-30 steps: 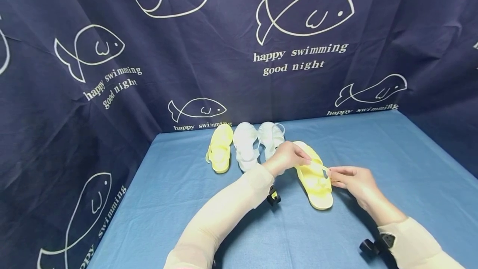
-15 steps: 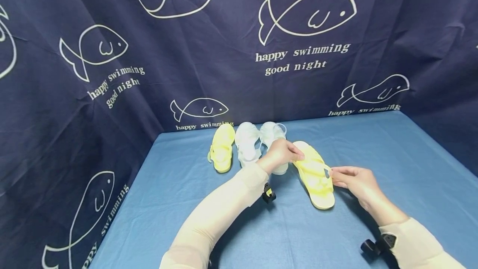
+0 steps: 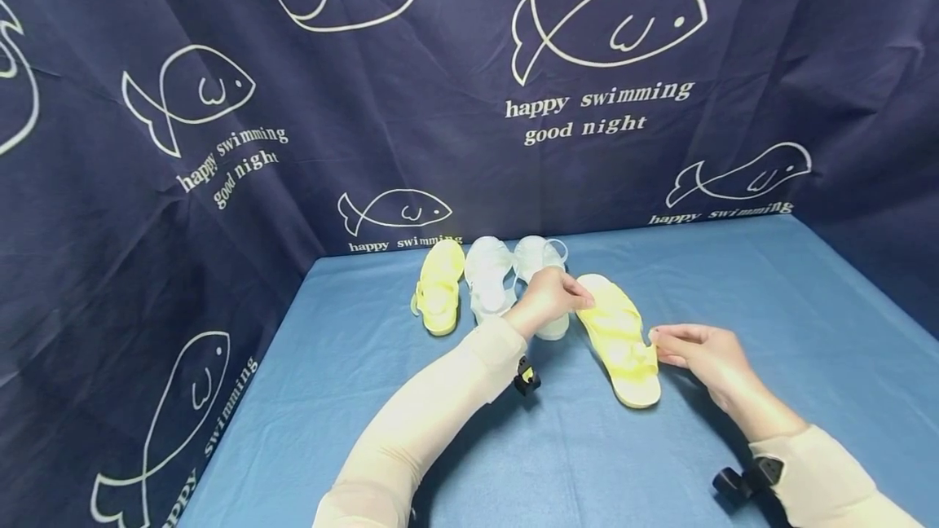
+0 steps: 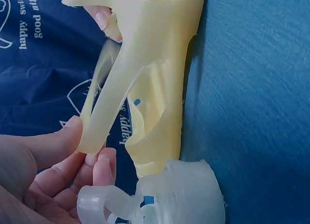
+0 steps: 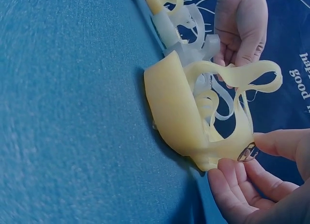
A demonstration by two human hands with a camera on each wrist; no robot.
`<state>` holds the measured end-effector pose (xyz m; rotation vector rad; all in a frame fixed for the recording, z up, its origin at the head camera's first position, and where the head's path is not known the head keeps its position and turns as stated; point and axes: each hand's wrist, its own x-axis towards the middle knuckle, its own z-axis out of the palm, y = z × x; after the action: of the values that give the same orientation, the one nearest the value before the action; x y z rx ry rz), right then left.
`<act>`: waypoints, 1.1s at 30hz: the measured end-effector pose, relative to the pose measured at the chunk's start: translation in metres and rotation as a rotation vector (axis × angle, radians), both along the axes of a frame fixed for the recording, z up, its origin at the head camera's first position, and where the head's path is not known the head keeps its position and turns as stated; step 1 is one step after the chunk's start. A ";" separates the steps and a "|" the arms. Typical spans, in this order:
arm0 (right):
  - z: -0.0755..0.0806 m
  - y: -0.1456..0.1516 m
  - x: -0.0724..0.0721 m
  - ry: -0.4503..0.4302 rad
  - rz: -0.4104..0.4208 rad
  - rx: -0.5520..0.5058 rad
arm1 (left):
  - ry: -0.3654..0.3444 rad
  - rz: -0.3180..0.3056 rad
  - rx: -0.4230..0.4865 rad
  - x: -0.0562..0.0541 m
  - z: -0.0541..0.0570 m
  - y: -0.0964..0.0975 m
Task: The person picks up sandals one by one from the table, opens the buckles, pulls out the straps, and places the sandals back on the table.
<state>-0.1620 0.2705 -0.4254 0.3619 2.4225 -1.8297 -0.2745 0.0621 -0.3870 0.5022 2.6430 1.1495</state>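
Note:
A yellow jelly sandal [image 3: 616, 341] lies on the blue cloth right of the middle, toe end toward the front right. My left hand [image 3: 550, 296] pinches its loose ankle strap on the left side; in the left wrist view the strap [image 4: 104, 115] folds into a loop between thumb [image 4: 68, 137] and fingers. On the sandal's other side my right hand [image 3: 704, 353] pinches the strap end with a small metal buckle [image 5: 247, 152], thumb above and fingers below. Two clear whitish sandals [image 3: 490, 279] stand left of it, the right one [image 3: 539, 251] partly covered by my left hand.
A second yellow sandal [image 3: 440, 292] stands at the left end of the row. Behind it rises a dark blue curtain [image 3: 440, 121] with white fish prints. Blue cloth [image 3: 543, 463] covers the table. Black wrist cameras [image 3: 734, 483] hang below both sleeves.
My left hand has drawn back leftward from over the sandal, with the strap in its fingers. The right hand stays at the right side and now holds the buckle end slightly outward.

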 end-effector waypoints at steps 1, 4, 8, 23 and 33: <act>0.000 0.001 0.000 0.001 0.001 0.001 | 0.010 -0.007 -0.001 0.000 0.000 0.000; 0.000 0.001 0.000 -0.001 -0.002 0.002 | 0.018 -0.020 0.014 0.000 0.001 -0.001; 0.001 0.000 0.000 0.001 -0.001 -0.002 | 0.021 -0.020 0.020 0.000 0.001 -0.002; -0.001 -0.010 0.000 0.003 -0.040 0.122 | 0.152 0.001 -0.174 0.000 -0.008 0.015; -0.005 -0.014 0.000 0.012 -0.044 0.163 | 0.239 0.059 -0.353 0.002 -0.017 0.033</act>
<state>-0.1617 0.2565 -0.4303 0.4210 2.6000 -1.6588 -0.2723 0.0949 -0.4037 0.5214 2.9948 0.6443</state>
